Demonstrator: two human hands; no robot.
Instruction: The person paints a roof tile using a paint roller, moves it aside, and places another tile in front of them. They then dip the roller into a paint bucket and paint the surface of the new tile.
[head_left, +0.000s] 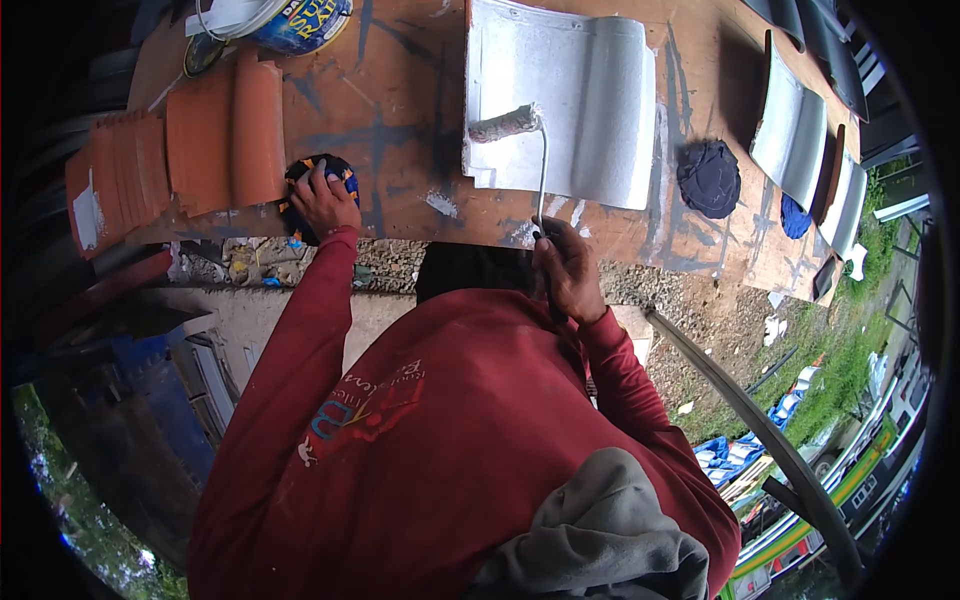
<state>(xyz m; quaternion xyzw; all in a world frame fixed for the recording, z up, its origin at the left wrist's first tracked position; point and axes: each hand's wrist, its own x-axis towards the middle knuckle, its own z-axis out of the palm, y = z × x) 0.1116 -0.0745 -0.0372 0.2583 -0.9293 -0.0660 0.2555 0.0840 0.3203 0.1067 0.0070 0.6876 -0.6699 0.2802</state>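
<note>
My right hand point(570, 268) is closed around the dark handle of a paint roller point(503, 124). The roller's paint-smeared sleeve lies on a wavy roof tile point(590, 100) coated white to silvery grey, and its thin wire frame reaches down over the tile's lower edge. My left hand point(326, 203) has its fingers curled over a bunched dark cloth with orange patches point(345, 172) at the table's near edge. Right beside that cloth sits a bare orange roof tile point(215, 140), with another orange tile point(115, 175) further left.
The paint-streaked wooden table point(400, 110) carries a paint bucket point(300, 25) at the back left. A round dark pad point(709, 178) lies right of the white tile. More coated tiles point(790, 125) stand along the right end. A grey pole point(750, 420) slants at my right.
</note>
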